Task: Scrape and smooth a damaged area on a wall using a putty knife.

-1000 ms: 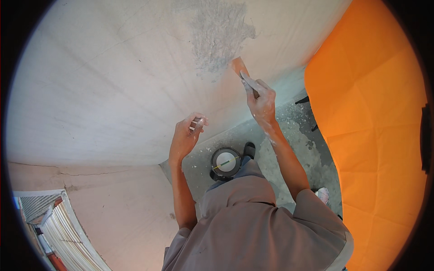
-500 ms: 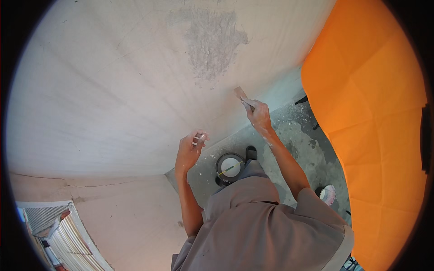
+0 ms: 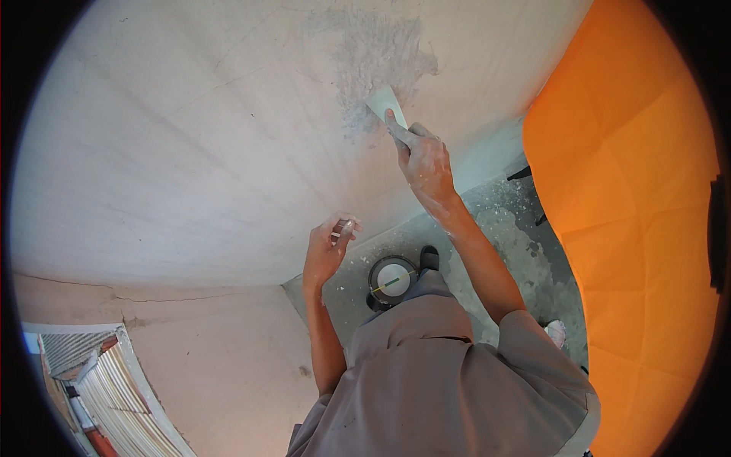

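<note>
My right hand (image 3: pixel 428 166) is closed on a putty knife (image 3: pixel 388 105), with a finger stretched along its pale, wide blade. The blade lies against the lower part of a rough grey patch (image 3: pixel 373 53) on the off-white wall (image 3: pixel 205 167). Lower and to the left, my left hand (image 3: pixel 326 253) is raised near the wall, its whitened fingers curled. A small pale and dark bit shows between them, too small to name. Whitish dust marks both hands and the right wrist.
By my feet stands a round dark bucket (image 3: pixel 393 260) with a white top crossed by a yellow strip. An orange sheet (image 3: pixel 632 198) hangs at right. White specks and stains cover the grey floor (image 3: pixel 495 236). A window (image 3: pixel 126 396) is at lower left, below a cracked wall.
My right hand has moved up the wall, bringing the putty knife onto the grey patch and turning its blade face into view. My left hand stays curled in nearly the same place.
</note>
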`<action>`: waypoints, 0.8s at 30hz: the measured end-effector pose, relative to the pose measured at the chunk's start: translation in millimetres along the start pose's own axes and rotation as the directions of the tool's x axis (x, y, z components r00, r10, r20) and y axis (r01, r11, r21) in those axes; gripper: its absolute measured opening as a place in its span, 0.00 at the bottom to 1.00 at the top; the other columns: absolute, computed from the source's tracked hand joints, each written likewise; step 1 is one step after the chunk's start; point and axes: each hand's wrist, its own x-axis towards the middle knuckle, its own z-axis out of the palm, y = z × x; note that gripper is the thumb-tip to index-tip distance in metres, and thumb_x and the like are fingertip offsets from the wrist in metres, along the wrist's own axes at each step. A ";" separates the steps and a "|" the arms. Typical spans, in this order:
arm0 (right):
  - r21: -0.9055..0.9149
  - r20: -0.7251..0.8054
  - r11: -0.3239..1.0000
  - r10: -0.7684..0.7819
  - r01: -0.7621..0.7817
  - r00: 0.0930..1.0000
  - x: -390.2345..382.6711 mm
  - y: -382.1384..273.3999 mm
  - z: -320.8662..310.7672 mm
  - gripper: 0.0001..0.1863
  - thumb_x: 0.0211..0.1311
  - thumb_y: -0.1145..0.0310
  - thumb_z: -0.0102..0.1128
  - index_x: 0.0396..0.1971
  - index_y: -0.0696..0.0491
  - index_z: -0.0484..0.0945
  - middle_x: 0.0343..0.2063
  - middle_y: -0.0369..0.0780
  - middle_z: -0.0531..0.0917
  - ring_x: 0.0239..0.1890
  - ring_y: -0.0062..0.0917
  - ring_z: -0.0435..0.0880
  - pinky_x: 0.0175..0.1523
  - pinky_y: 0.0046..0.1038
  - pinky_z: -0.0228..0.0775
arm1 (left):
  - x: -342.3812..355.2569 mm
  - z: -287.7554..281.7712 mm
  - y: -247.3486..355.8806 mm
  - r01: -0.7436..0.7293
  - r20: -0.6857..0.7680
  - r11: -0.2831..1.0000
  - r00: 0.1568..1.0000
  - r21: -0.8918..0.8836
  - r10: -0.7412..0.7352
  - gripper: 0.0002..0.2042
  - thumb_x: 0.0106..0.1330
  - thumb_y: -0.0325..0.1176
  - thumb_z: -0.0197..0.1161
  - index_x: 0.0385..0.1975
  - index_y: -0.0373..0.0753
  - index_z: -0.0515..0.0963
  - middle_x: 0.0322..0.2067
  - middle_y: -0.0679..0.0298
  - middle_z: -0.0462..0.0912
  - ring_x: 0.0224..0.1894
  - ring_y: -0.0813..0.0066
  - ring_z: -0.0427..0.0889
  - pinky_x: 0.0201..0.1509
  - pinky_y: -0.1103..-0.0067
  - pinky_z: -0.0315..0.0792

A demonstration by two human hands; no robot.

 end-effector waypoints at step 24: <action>0.744 0.274 0.554 0.258 -0.374 0.927 -24.9 70.2 -56.1 0.15 0.83 0.62 0.43 0.59 0.53 0.72 0.19 0.33 0.78 0.15 0.12 0.70 0.20 0.20 0.64 | 135.1 27.2 154.0 -0.160 0.083 0.064 0.767 0.985 0.637 0.36 0.75 0.50 0.57 0.79 0.45 0.54 0.80 0.70 0.50 0.82 0.65 0.44 0.83 0.61 0.42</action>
